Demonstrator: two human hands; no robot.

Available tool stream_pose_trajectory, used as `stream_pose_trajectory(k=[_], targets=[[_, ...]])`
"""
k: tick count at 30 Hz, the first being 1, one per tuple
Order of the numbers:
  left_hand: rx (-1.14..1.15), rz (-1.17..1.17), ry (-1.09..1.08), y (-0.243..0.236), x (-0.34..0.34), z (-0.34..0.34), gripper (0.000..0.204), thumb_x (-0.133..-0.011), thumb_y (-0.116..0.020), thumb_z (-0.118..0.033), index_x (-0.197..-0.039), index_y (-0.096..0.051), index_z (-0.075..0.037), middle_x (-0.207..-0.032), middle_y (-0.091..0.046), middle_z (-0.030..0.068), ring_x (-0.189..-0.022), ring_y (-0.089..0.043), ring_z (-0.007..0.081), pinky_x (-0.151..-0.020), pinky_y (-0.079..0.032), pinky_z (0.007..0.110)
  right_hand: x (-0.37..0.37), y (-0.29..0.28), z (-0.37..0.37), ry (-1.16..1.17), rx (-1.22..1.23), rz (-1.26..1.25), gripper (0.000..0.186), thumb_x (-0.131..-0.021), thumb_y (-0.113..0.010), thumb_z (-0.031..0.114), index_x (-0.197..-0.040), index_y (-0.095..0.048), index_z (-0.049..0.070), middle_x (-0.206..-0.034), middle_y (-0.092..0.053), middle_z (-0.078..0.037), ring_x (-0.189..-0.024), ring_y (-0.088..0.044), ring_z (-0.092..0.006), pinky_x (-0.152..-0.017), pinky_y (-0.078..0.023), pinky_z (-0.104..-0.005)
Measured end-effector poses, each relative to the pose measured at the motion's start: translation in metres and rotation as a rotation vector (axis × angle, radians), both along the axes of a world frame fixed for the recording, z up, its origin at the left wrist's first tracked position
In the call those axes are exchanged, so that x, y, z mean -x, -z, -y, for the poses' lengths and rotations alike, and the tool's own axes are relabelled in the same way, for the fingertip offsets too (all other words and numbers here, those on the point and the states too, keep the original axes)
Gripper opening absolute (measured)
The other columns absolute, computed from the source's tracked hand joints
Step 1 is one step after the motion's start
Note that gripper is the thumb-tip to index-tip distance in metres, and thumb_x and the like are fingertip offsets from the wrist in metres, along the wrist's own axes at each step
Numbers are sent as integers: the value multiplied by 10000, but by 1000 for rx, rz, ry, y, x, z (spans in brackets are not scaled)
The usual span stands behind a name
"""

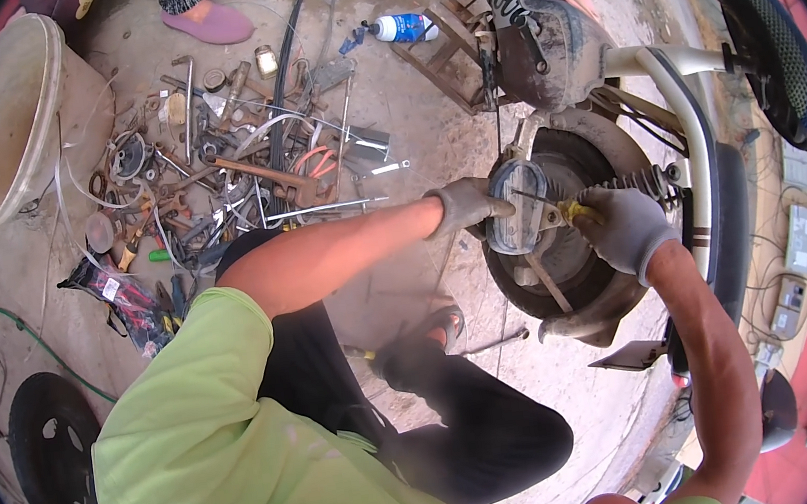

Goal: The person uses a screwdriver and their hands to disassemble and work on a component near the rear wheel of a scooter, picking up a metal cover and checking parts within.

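Note:
My right hand (627,229), in a grey glove, is wrapped round the yellow handle of a screwdriver (577,212). Its thin shaft slants up and left across an oval grey metal cover (519,223) beside the scooter's rear wheel (569,166). From the left, my gloved left hand (466,206) grips the edge of that cover, its fingertips near the screwdriver's tip. What the tip touches is too small to tell. A coil spring (652,183) runs just beyond my right hand.
Wrenches, sockets and loose parts lie heaped around a pipe wrench (274,179) on the left. A big white bucket (11,129), a blue-and-white bottle (406,28) and a loose wheel (53,446) stand or lie about. Another person's foot (209,22) is at the top.

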State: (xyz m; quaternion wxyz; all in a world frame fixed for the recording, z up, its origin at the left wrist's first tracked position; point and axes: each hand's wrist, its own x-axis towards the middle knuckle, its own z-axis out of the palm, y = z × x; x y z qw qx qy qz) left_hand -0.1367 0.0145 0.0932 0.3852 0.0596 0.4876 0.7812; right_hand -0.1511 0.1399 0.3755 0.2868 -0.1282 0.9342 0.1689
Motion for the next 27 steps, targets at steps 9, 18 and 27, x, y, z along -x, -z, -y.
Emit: stream_pose_trajectory(k=[9,18,27], targets=[[10,50,12,-7,-3,1,457,-937,-737,-236,-1307,-699,31,-1138,-762,152,-948,-761,234,-785,-655,382,4,10,0,-698,-128,-297,163,-905,-758,266,-966,-747,116,-844,-657,-117,-815,-703,-325,-713,-542,-471],[14,119,-53,-26,-11,8,436,-927,-742,-252,-1259,-727,30,-1101,-764,134,-933,-752,225,-804,-633,370,10,5,21,-172,-117,-92,288,-955,-738,320,-967,-768,33,-845,-738,-208,-827,-738,-400,-778,-581,-490],[5,68,0,-15,-2,6,482,-958,-724,-280,-1318,-688,39,-1144,-765,159,-932,-764,230,-782,-646,368,19,-2,33,123,-124,-38,324,-950,-738,357,-1024,-799,48,-968,-763,-239,-937,-733,-434,-849,-580,-470]])
